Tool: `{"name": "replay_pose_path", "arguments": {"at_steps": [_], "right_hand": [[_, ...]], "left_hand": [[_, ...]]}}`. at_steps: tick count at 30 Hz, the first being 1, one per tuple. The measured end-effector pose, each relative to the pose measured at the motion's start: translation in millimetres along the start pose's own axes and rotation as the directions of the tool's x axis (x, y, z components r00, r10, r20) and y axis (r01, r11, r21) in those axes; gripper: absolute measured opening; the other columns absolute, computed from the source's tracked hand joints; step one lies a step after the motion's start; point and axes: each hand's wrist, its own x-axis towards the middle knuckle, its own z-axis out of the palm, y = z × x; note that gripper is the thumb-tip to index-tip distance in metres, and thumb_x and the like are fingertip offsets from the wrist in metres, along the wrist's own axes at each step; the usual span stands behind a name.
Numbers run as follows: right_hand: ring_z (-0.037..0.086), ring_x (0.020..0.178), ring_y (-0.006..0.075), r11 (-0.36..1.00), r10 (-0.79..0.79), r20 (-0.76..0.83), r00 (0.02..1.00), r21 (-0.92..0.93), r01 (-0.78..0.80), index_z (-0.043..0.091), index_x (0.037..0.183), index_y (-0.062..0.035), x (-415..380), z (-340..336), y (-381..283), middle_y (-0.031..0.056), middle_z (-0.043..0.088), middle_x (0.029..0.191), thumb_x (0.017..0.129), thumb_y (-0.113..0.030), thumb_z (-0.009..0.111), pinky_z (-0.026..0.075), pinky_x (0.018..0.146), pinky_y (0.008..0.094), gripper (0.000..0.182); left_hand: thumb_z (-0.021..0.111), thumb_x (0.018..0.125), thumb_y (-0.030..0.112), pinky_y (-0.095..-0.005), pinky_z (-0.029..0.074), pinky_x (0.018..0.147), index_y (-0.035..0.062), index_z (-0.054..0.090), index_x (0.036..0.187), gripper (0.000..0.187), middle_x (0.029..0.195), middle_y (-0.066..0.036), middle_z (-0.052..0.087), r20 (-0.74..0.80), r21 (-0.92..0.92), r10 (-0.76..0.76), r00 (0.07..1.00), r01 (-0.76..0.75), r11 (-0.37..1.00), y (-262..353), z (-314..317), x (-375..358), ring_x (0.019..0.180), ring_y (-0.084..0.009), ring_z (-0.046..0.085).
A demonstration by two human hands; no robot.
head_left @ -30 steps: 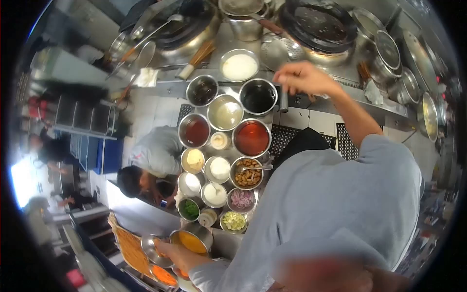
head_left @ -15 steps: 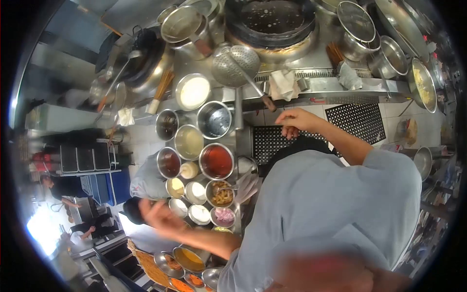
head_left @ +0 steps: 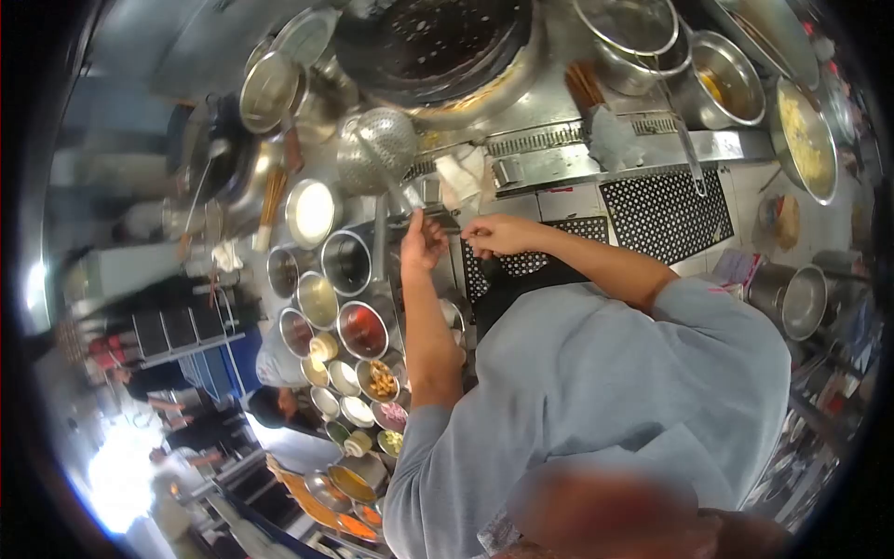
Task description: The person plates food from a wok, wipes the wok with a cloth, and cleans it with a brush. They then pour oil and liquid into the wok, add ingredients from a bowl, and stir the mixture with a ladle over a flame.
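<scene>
Left hand (head_left: 426, 244) has swung from above the open round steel pots (head_left: 346, 250) to just beside the right hand (head_left: 498, 235); camera has panned too, pots now further left and lower in view.

Left hand: thumb up, fingers loosely curled; can't tell if it grips anything. Right hand: fingers folded in against the thumb; anything pinched is too small to make out. 2 hands apart, narrow gap, at the front edge of the brushed steel range surface (head_left: 559, 168).

Round perforated steel skimmer (head_left: 391, 144) rests on that surface, handle angled toward the left hand. Handle end hidden, contact unclear.

Risks, my read: left forearm runs near the pot of red sauce (head_left: 361, 328); an elbow knock could slop it. Skimmer handle seems to reach the edge, so a wrist snag could tip it off. Crumpled white cloth (head_left: 463, 177) near the left hand could get dragged off by a sleeve or finger.

Surface/room: broad black wok (head_left: 428, 47) behind, pale specks inside. Wire-mesh steel strainer (head_left: 638, 28) over a pot at right. Black perforated floor mats (head_left: 666, 205) on pale tile. Another person in grey (head_left: 279, 359) bends past the pots, left; strong glare lower left.
</scene>
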Motion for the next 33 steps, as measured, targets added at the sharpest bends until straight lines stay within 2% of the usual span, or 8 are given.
{"name": "replay_pose_path", "arguments": {"at_steps": [8, 11, 13, 16, 19, 23, 29, 33], "right_hand": [[0.061, 0.088, 0.0389, 0.912, -0.163, -0.238, 0.958, -0.406, 0.054, 0.052, 0.116, -0.0033, 34.1, 9.8, -50.0, 0.0215, 0.064, 0.091, 0.083, -0.032, 0.059, 0.047, 0.077, 0.0458, 0.044], [0.061, 0.087, 0.0400, 0.830, 0.017, -0.292, 0.956, -0.530, -0.177, 0.051, 0.114, -0.0029, 27.1, 31.6, -50.1, 0.0226, 0.064, 0.088, 0.084, -0.031, 0.056, 0.047, 0.075, 0.0474, 0.042], [0.058, 0.082, 0.0426, 0.896, -0.002, -0.475, 0.880, -0.391, -0.209, 0.048, 0.106, -0.0011, 20.1, 36.7, -14.5, 0.0256, 0.060, 0.088, 0.084, -0.027, 0.055, 0.045, 0.071, 0.0490, 0.035], [0.058, 0.069, 0.0411, 0.930, -0.002, -0.736, 0.677, -0.250, -0.269, 0.047, 0.101, -0.0003, -38.2, 19.6, -14.4, 0.0237, 0.059, 0.077, 0.086, -0.024, 0.051, 0.045, 0.062, 0.0468, 0.029], [0.058, 0.056, 0.0261, 0.927, 0.028, -0.855, 0.518, -0.172, -0.334, 0.050, 0.103, -0.0010, -98.7, 0.2, -15.4, 0.0175, 0.058, 0.066, 0.088, -0.021, 0.054, 0.044, 0.053, 0.0381, 0.025], [0.043, 0.040, 0.0093, 0.949, 0.230, -0.896, 0.379, 0.120, -0.293, 0.048, 0.096, -0.0051, -115.8, -15.5, 0.3, 0.0011, 0.045, 0.055, 0.090, -0.016, 0.049, 0.035, 0.036, 0.0273, 0.012], [0.050, 0.042, 0.0158, 0.954, 0.091, -0.930, 0.355, -0.022, -0.300, 0.045, 0.104, 0.0010, -68.3, -82.3, 77.1, 0.0098, 0.053, 0.060, 0.088, -0.015, 0.049, 0.041, 0.039, 0.0319, 0.023], [0.057, 0.084, 0.0485, 0.937, 0.173, -0.909, 0.378, 0.034, -0.348, 0.038, 0.119, 0.0033, -62.4, -101.1, 55.4, 0.0347, 0.058, 0.088, 0.087, -0.016, 0.048, 0.045, 0.074, 0.0494, 0.039]], "left_hand": [[0.052, 0.092, 0.012, -0.0204, 0.035, 0.054, 0.0026, 0.055, 0.107, 0.018, 0.079, 0.001, 0.054, 0.322, 0.300, 0.633, 0.704, -0.710, 0.637, -78.9, 20.7, -37.0, 0.063, -0.0061, 0.045], [0.058, 0.089, 0.015, -0.0254, 0.045, 0.066, 0.0014, 0.047, 0.124, 0.039, 0.092, -0.007, 0.058, 0.302, 0.155, 0.451, 0.840, -0.510, 0.846, -109.0, 21.3, -37.4, 0.074, -0.0125, 0.055], [0.065, 0.084, 0.021, -0.0328, 0.047, 0.080, -0.0015, 0.046, 0.123, 0.049, 0.102, -0.014, 0.060, 0.661, 0.449, 0.495, 0.564, -0.826, 0.341, -111.7, 17.2, -28.0, 0.089, -0.0225, 0.059], [0.068, 0.080, 0.030, -0.0368, 0.047, 0.086, -0.0036, 0.054, 0.113, 0.049, 0.105, -0.019, 0.060, 0.871, 0.473, 0.015, 0.490, -0.848, 0.241, -60.8, 45.9, -62.4, 0.094, -0.0309, 0.060], [0.067, 0.080, 0.031, -0.0369, 0.048, 0.083, -0.0027, 0.057, 0.109, 0.046, 0.106, -0.019, 0.060, 0.730, 0.684, -0.274, 0.627, -0.667, 0.295, -51.5, 31.0, -56.7, 0.091, -0.0313, 0.060], [0.063, 0.083, 0.030, -0.0359, 0.049, 0.080, 0.0002, 0.058, 0.107, 0.039, 0.097, -0.016, 0.064, 0.573, 0.812, -0.049, 0.818, -0.558, 0.171, -61.8, -11.6, -46.3, 0.087, -0.0297, 0.062], [0.063, 0.081, 0.033, -0.0372, 0.048, 0.082, 0.0022, 0.060, 0.103, 0.038, 0.099, -0.018, 0.065, 0.305, 0.947, -0.012, 0.952, -0.301, 0.113, -80.9, -55.4, -32.3, 0.095, -0.0325, 0.062], [0.060, 0.082, 0.034, -0.0379, 0.048, 0.083, 0.0033, 0.061, 0.104, 0.038, 0.100, -0.018, 0.065, 0.243, 0.969, -0.008, 0.970, -0.242, 0.055, -63.8, -21.2, -57.2, 0.096, -0.0325, 0.062]]}}
